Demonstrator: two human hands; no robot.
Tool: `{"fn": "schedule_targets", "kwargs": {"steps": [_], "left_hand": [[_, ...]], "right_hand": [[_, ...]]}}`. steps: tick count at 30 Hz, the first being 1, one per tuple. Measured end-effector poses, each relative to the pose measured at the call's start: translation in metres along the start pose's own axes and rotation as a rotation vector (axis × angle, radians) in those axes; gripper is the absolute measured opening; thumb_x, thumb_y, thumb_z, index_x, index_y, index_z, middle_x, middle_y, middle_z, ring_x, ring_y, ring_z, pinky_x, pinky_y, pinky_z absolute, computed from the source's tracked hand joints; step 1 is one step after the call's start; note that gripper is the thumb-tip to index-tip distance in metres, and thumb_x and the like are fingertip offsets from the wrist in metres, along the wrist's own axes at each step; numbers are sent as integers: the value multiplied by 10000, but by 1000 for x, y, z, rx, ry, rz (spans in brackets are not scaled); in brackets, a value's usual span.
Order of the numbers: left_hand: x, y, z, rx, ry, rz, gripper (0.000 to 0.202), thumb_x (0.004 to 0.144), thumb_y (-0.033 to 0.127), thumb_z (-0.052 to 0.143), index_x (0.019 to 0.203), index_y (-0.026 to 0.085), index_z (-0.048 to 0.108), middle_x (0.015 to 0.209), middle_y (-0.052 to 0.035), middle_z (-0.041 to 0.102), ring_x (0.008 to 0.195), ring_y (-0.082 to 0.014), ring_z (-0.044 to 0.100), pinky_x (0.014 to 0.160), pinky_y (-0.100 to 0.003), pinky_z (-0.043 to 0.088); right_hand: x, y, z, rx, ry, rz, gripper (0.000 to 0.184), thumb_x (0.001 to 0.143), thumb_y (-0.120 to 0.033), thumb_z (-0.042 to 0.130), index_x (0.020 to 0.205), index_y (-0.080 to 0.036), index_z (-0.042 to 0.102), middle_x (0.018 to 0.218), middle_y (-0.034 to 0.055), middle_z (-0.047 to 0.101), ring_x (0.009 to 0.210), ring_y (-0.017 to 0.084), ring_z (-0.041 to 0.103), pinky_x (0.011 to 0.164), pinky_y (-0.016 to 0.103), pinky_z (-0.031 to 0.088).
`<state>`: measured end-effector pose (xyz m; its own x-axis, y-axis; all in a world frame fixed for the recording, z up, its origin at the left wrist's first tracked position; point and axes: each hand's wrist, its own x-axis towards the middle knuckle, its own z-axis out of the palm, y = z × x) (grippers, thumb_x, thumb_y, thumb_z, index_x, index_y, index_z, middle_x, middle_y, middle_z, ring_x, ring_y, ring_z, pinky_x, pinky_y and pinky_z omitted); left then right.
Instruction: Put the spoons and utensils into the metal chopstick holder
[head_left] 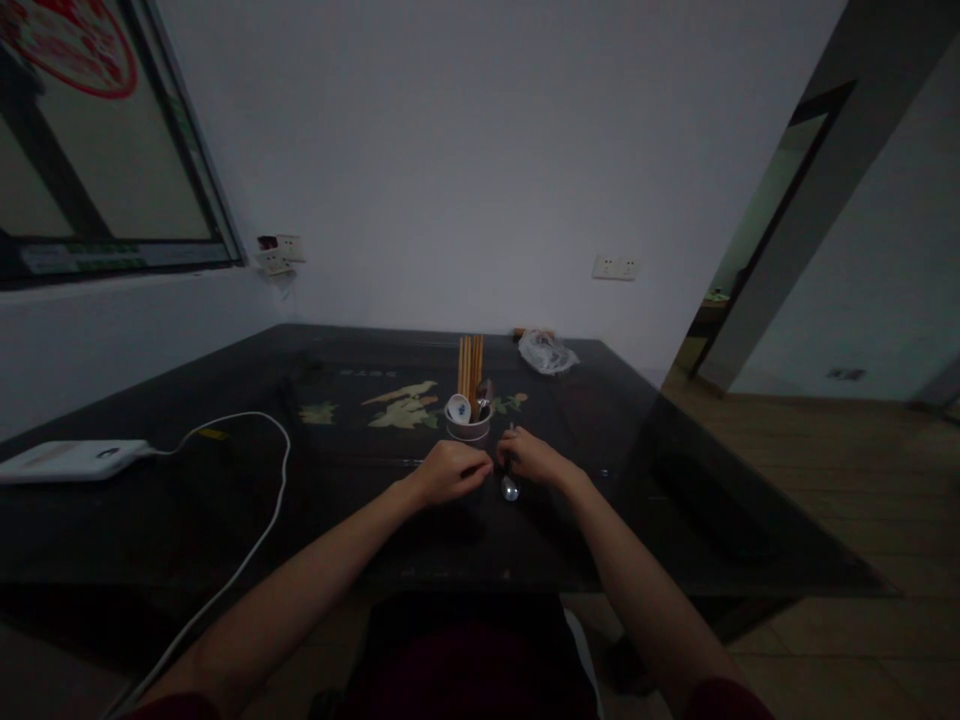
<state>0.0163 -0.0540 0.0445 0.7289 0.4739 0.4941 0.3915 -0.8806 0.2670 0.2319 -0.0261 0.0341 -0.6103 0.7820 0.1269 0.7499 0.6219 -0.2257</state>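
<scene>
My right hand [534, 458] is closed around the handle of a metal spoon [510, 489], whose shiny bowl points down toward me just above or on the dark table. Beside it, my left hand [450, 472] has its fingers curled together, and nothing shows in them. The two hands are close but apart. Right behind them stands a small round white holder [469, 430]. In it are several wooden chopsticks [470, 370], a white spoon [458, 408] with a blue mark, and metal utensils [484, 396] that partly overlap.
The dark table [360, 465] has a flower and bird pattern. A white device [75, 460] with a white cable [281, 480] lies at the left. A clear plastic bag [547, 352] sits at the back by the wall. A dark long object [712, 505] lies at the right.
</scene>
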Motion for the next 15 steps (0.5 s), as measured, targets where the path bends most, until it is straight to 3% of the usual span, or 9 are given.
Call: {"fn": "schedule_targets", "kwargs": {"steps": [11, 15], "left_hand": [[-2, -4, 3, 80, 75, 92, 272, 913, 240, 410, 780, 170, 636, 686, -24, 666, 642, -124, 608, 620, -224, 413], [-2, 0, -2, 21, 202, 64, 268, 911, 237, 415, 777, 170, 637, 676, -20, 650, 629, -123, 590, 636, -233, 431]], "right_hand": [[-2, -9, -7, -6, -80, 5, 255, 702, 10, 547, 841, -181, 641, 894, 39, 580, 891, 166, 501, 687, 230, 330], [-4, -8, -9, 6, -60, 20, 248, 691, 1, 556, 836, -179, 647, 880, 37, 584, 871, 161, 513, 672, 222, 330]]}}
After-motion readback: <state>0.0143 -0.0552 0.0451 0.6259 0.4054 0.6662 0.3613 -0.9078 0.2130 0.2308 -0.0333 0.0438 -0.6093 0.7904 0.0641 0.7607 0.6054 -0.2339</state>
